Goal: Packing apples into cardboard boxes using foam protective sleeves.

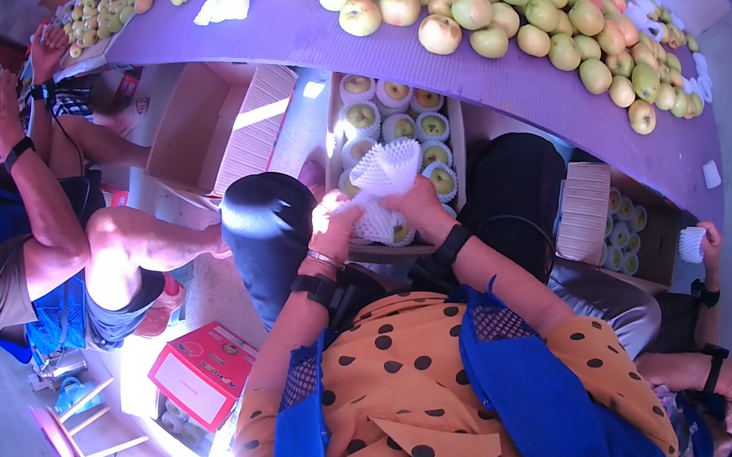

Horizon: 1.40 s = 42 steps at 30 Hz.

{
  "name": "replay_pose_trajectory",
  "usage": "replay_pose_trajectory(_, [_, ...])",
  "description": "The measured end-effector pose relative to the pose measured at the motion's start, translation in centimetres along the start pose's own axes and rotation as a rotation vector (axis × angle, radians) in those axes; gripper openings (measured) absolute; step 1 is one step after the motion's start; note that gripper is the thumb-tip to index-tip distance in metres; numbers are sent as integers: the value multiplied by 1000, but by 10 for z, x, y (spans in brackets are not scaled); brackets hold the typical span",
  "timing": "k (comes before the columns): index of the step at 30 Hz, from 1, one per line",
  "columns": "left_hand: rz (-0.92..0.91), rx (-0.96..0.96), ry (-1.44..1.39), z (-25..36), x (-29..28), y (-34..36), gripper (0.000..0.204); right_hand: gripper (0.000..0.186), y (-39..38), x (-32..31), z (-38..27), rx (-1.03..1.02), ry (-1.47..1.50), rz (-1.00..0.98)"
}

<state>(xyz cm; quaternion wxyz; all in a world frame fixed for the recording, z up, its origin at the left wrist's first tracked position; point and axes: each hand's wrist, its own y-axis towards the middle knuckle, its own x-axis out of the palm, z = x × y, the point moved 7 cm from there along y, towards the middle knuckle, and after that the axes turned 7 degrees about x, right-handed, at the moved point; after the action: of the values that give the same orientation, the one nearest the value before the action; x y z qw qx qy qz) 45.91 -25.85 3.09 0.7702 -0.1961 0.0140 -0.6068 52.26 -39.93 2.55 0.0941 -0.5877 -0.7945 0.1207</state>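
Foam netting (386,168) fills two hands (335,224) (420,206) above one box (460,139) of wrapped apples (361,117).

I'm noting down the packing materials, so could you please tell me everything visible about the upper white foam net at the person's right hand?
The foam net is white, with an open mesh that looks soft. It is tilted, flaring toward the upper right. The right hand grips its lower edge, above the open carton. More netting shows just below; whether they touch is unclear.

Black-dotted orange shirt (429,378), blue vest (546,408), 2 wristbands (313,288).
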Motion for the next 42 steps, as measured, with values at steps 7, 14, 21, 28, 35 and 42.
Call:
replay_pose_trajectory(7, [145,170,-490,-4,-27,15,32,35,-11,-5,18,531,450,-110])
replay_pose_trajectory(14, [-178,222,-201,20,20,-6,78,31,-15,-3,18,607,555,-93])
replay_pose_trajectory(21, [327,231,-54,-1,-30,8,33,33,-9,9,7,281,511,-168])
replay_pose_trajectory(28, [252,372,341,8,-29,11,26,40,-8,-14,-25,118,369,-40])
replay_pose_trajectory(35, [36,414,410,9,-17,18,24,56,-23,32,-25,130,261,-522])
replay_pose_trajectory(42, [196,30,-234,3,-16,1,28,46,-13,28,-10,248,585,-355])
